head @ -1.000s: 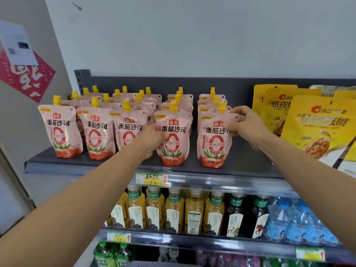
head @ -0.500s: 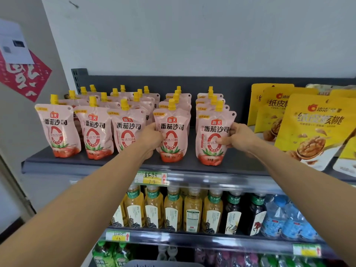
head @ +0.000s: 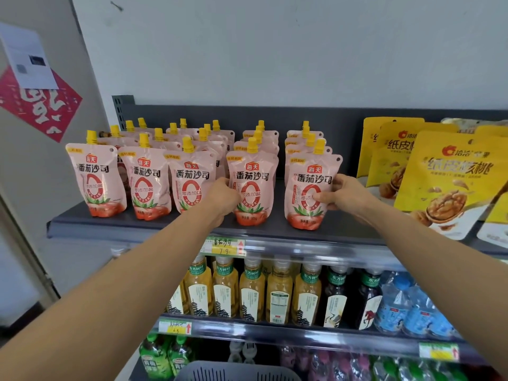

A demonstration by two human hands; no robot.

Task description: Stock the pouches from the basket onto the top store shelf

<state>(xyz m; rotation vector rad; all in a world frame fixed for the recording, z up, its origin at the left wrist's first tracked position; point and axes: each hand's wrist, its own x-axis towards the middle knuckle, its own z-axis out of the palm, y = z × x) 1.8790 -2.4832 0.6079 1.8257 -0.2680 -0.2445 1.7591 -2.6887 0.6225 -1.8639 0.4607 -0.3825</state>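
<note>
Two bare hands steady pink spouted pouches standing at the front edge of the top shelf point(head: 110, 224).

From the left corner, three front pouches stand untouched; the left hand point(head: 222, 196) curls around the fourth pouch point(head: 254, 185), and the right hand point(head: 336, 192) pinches the fifth pouch point(head: 308, 188) by its side. They look soft, light and easily tipped; hold them mid-body. The basket point(head: 236, 372) sits below.
</note>
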